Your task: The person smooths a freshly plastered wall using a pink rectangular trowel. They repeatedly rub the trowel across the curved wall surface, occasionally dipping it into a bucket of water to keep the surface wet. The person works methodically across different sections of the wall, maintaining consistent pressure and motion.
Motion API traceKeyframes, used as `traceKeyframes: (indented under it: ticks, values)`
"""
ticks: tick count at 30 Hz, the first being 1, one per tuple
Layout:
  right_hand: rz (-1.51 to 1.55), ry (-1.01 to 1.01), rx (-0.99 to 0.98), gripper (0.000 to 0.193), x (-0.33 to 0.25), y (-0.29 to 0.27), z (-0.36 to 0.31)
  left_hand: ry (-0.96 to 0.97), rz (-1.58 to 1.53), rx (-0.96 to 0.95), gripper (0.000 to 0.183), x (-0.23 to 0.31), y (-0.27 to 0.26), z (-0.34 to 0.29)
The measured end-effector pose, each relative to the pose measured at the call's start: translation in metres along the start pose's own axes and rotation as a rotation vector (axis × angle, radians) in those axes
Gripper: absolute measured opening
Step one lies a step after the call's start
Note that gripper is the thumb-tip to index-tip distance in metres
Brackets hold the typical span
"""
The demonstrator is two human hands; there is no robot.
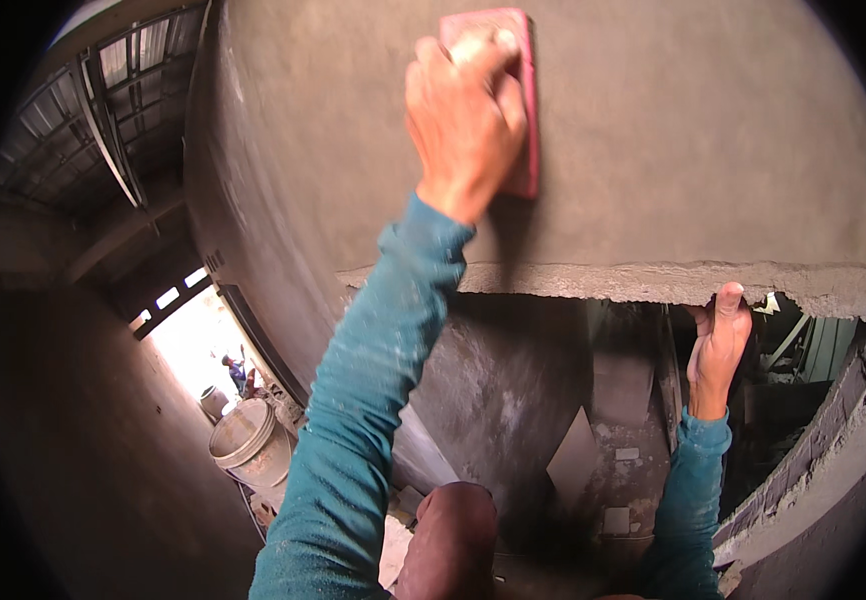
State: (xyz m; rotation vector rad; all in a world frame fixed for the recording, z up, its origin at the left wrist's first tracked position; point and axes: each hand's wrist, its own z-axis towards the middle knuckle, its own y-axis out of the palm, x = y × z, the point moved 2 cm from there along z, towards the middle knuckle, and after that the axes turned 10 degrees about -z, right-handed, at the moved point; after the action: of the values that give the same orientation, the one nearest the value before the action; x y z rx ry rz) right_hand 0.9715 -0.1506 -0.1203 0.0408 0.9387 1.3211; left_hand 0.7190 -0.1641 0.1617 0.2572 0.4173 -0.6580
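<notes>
Building site; bare plaster wall [673, 150]; ragged edge [603, 282]; bucket [261, 458]

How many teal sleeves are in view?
2. The left sleeve leads to the left hand, which holds a pink block against the wall; the right sleeve leads to the right hand, at the wall's ragged lower edge.
</notes>
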Motion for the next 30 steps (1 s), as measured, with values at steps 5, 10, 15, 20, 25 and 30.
traceKeyframes:
  ticks: [5,10,15,20,25,30]
  values:
    - [0.025,0.016,0.033,0.058,0.0,0.004,-0.002,-0.138,-0.117,-0.164,0.037,0.043,-0.02,-0.089]
    - [0.023,0.01,0.02,0.057,0.0,0.005,-0.002,-0.016,-0.048,-0.019,0.035,0.002,0.005,0.001]
    - [-0.024,-0.006,0.002,0.058,0.004,0.001,-0.002,-0.082,-0.166,-0.119,0.034,0.058,-0.005,-0.084]
    - [-0.005,-0.007,0.0,0.06,-0.002,0.008,-0.004,0.011,-0.063,-0.044,0.028,0.009,0.013,0.017]
    - [-0.035,-0.018,0.023,0.061,-0.001,-0.002,-0.001,0.065,-0.096,-0.114,0.032,0.074,0.012,-0.03]
    - [-0.005,-0.021,0.029,0.063,-0.002,0.011,-0.003,0.057,-0.117,-0.137,0.031,0.056,0.013,-0.003]
